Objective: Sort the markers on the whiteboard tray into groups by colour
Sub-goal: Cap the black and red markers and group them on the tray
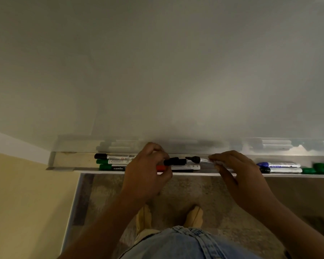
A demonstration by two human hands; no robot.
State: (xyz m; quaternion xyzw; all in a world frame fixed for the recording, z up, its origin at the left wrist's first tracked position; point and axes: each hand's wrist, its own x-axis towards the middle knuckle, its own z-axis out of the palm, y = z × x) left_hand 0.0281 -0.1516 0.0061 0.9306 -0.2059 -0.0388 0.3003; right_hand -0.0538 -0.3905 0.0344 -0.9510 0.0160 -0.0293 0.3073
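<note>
The whiteboard tray [79, 161] runs across the middle of the head view. At its left lie a black-capped marker [114, 156] and two green markers [112, 162], stacked front to back. My left hand [148, 171] pinches a black cap [175, 161] over a red-capped marker [178, 167] in the tray. My right hand [239, 171] grips an uncapped black marker [196, 159], tip pointing left at the cap, a small gap between them. To the right rest a blue marker [279, 164] and a dark-capped marker [281, 170].
Green objects [322, 168] sit at the tray's far right. The whiteboard [157, 71] fills the upper view. A yellow wall [17, 202] stands left. My feet [168, 217] are on the speckled floor below the tray.
</note>
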